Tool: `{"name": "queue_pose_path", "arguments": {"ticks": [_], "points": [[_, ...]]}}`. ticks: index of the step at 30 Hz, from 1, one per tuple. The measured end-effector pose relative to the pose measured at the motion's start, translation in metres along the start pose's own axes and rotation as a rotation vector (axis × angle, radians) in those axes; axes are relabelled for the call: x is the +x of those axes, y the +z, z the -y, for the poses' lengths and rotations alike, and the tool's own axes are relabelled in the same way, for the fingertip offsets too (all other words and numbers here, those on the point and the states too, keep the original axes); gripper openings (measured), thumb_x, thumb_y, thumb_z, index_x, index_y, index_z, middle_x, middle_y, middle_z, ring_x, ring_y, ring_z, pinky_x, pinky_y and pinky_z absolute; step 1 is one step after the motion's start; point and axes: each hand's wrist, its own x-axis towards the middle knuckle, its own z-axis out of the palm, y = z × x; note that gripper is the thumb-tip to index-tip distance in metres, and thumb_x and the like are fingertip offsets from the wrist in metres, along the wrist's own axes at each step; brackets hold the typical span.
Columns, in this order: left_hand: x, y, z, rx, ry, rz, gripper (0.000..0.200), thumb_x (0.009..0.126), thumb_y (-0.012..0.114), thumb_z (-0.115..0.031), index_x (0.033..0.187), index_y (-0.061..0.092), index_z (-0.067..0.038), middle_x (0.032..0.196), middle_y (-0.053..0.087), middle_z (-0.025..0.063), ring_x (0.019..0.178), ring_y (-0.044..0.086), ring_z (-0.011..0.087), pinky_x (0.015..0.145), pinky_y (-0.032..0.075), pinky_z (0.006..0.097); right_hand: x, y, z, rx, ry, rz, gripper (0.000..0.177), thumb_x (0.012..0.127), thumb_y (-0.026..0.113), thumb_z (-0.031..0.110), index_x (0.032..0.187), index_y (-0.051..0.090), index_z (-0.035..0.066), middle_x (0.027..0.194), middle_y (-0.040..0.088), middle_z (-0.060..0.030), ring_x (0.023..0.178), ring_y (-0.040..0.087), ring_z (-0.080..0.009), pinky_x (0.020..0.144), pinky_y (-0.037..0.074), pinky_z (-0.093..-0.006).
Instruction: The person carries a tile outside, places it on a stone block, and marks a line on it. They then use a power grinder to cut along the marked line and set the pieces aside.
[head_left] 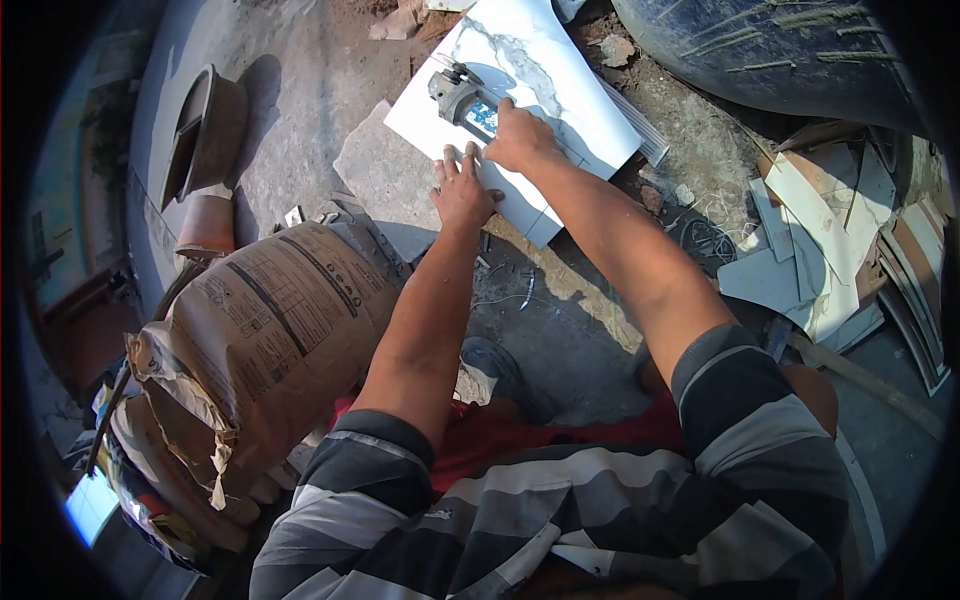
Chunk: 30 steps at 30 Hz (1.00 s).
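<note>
At far L, see brown tub (228,130) tipped on its side nr orange pot (208,225), both on the ground (310,110). Next, note bulging paper sack (290,310), prob. set w/in easy reach. Then find pale slab (378,190), apparently partly under L corner of tile (590,125), prob. propping it. On tile's nr-L edge, see L hand (465,192) laid flat w/ fingers splayed, gripping nothing, prob. to steady tile & stop sliding. Nr tile's L corner, find grinder (460,102) w/ head pointing away; can't tell re blade contact. Just R, see R hand (522,137) wrapped firmly round grinder's body, prob. for control. Toward tile's nr corner, note thin straight lines, prob. guides. At far R, see big dark thing (760,50), can't tell what, & broken pieces (820,240) heaped, prob. kept out of the way.
</note>
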Motion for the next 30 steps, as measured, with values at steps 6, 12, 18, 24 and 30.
{"name": "queue_pose_path", "arguments": {"ticks": [6,12,18,24,30], "points": [[0.001,0.001,-0.001,-0.005,-0.001,0.005,0.105,0.077,0.089,-0.035,0.162,0.026,-0.031,0.172,0.015,0.0075,0.158,0.018,0.0329,0.118,0.032,0.0601,-0.004,-0.002,-0.002,0.000,0.004,0.001,0.070,0.078,0.079,0.027,0.133,0.047,-0.002,0.117,0.070,-0.0260,0.113,0.068,-0.0411,0.099,0.055,-0.0478],[0.000,-0.004,-0.005,0.025,0.008,0.039,0.106,0.080,0.087,-0.034,0.163,0.022,-0.029,0.172,0.012,0.0104,0.158,0.017,0.0360,0.118,0.033,0.0601,-0.009,-0.002,-0.006,-0.010,0.013,0.000,0.070,0.078,0.079,0.026,0.134,0.047,-0.002,0.117,0.070,-0.0259,0.113,0.068,-0.0407,0.098,0.055,-0.0472],[0.000,-0.008,-0.007,0.073,0.031,0.056,0.104,0.083,0.084,-0.033,0.164,0.020,-0.026,0.172,0.012,0.0144,0.157,0.017,0.0397,0.118,0.033,0.0590,-0.013,-0.004,-0.008,-0.030,0.024,0.016,0.070,0.080,0.078,0.026,0.137,0.048,-0.001,0.125,0.068,-0.0228,0.120,0.066,-0.0369,0.102,0.054,-0.0457],[0.001,-0.004,-0.003,0.084,0.081,0.022,0.104,0.082,0.085,-0.034,0.164,0.021,-0.024,0.171,0.015,0.0170,0.155,0.022,0.0420,0.116,0.035,0.0574,-0.021,-0.006,-0.012,-0.013,0.018,0.023,0.071,0.080,0.079,0.026,0.138,0.048,0.000,0.125,0.068,-0.0228,0.119,0.066,-0.0364,0.102,0.054,-0.0456],[0.002,-0.003,-0.002,0.100,0.087,0.022,0.105,0.081,0.085,-0.035,0.164,0.021,-0.024,0.171,0.016,0.0175,0.155,0.023,0.0423,0.116,0.036,0.0568,-0.024,-0.008,-0.015,-0.004,0.026,0.015,0.066,0.079,0.080,0.026,0.133,0.051,0.000,0.122,0.069,-0.0224,0.117,0.067,-0.0365,0.101,0.054,-0.0452]]}}
